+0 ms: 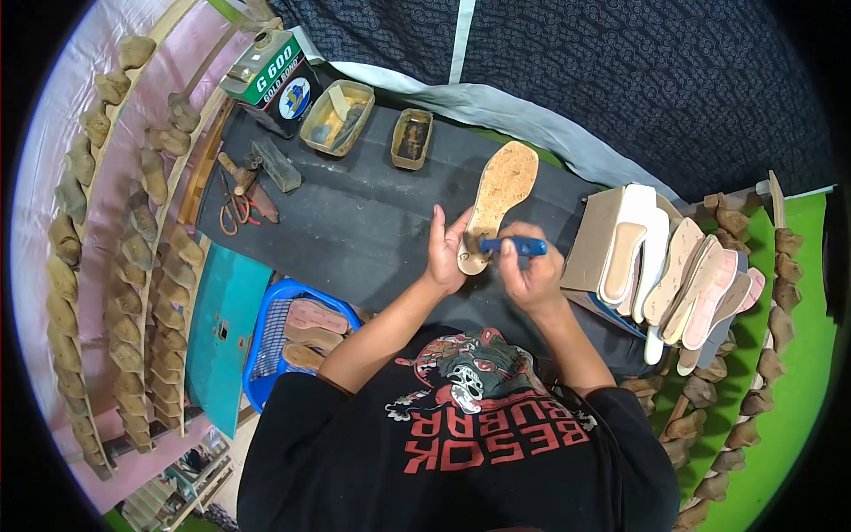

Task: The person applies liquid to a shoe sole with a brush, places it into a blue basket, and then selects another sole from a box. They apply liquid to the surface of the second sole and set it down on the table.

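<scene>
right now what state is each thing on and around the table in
insole: held in left hand
brush: in right hand, over the insole
larger tub: open, things inside
smaller tub: open, dark inside
can: upright
scissors: lying down
basket: uncovered, holding insoles
box: packed with insoles

We see black cloth with pale swirls (638,80) hanging past far table edge. Dark grey flat table (346,222). Pink sheet (124,177) behind curved wooden racks (133,80) on left. Bright green wall (811,293) on right. Light falls on table.
</scene>
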{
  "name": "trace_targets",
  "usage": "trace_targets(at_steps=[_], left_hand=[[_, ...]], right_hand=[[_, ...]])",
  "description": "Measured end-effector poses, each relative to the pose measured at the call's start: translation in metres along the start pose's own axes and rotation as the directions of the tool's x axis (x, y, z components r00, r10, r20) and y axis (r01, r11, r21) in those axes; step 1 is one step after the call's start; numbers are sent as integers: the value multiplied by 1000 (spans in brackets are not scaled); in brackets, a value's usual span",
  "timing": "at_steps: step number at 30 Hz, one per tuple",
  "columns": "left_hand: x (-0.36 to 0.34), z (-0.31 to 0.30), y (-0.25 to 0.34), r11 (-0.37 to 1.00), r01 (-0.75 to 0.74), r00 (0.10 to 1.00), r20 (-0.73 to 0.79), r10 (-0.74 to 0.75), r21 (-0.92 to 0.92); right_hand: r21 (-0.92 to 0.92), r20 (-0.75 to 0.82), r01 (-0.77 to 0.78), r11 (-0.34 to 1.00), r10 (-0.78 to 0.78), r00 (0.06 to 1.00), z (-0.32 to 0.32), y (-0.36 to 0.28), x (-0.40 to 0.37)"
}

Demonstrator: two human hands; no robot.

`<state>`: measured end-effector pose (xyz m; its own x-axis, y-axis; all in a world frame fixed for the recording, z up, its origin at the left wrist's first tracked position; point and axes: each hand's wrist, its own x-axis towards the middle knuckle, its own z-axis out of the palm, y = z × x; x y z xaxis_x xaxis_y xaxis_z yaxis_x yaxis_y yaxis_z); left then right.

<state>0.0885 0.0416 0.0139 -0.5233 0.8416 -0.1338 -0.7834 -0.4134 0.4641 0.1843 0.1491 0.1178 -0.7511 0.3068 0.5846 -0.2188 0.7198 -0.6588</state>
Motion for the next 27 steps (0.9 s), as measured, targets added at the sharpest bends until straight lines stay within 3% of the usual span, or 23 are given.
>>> trace_targets(at_steps=[4, 6, 9, 16, 17, 20, 21, 27], left_hand=[[1, -3, 0, 999, 11, 995, 96, -16, 51], [1, 2, -3, 998, 9, 996, 89, -13, 55], [-1, 43, 5, 999, 23, 976, -214, -28, -23], [-1, 2, -3, 995, 26, 990, 133, -40, 99], [2, -8, -7, 999, 23, 981, 192, -32, 47], [-2, 27, 3, 1000, 29, 994, -105, -29, 2], [-3, 25, 3, 999, 31, 992, -120, -32, -12], [0, 1, 5, 1000, 24, 992, 126, -26, 15]], right_hand=[[21, -64, -192, 981, 193, 979, -7, 5, 2], [5, -55, -124, 992, 124, 991, -7, 3, 1], [13, -11, -1, 1000, 1, 1000, -5, -2, -5], [14, -93, -165, 986, 166, 982, -11, 4, 0], [-8, -61, -107, 994, 106, 993, -12, 1, 1], [13, 42, 44, 999, -45, 998, -10, -6, -2], [29, 58, 39, 999, -41, 998, -8, -7, -4], [12, -29, -128, 992, 128, 991, -7, 2, -1]])
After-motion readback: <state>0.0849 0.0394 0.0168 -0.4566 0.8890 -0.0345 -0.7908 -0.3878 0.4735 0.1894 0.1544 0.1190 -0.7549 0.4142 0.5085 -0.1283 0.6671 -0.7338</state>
